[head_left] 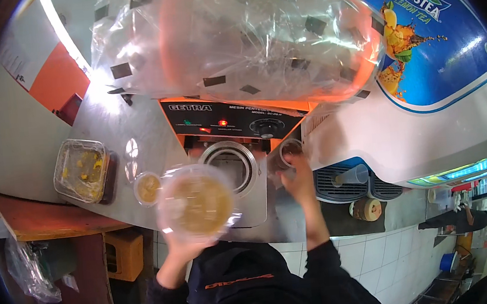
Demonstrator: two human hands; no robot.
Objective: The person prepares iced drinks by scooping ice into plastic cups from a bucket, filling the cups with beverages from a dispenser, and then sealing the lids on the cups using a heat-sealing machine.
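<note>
My left hand (184, 251) is closed around a clear round plastic tub (196, 207) with yellowish-brown contents, raised above the counter's near edge. The tub hides most of its fingers. To the right, my right hand (298, 183) reaches with thumb and fingers apart. Its fingertips are at the rim of a small clear round cup (291, 149) beside the cup sealing machine (232, 121); they are slightly blurred. Between my hands lies the machine's round metal ring (249, 166). Another small clear tub (148, 189) with yellowish contents stands left of the raised one.
A square clear container (86, 171) with yellow bits stands at the left of the metal counter (121, 145). Clear plastic (245, 42) covers the machine's top. At right are a drinks dispenser (380, 122), a drip tray (342, 187) and a brown roll (367, 209). Another person (464, 219) stands farther off.
</note>
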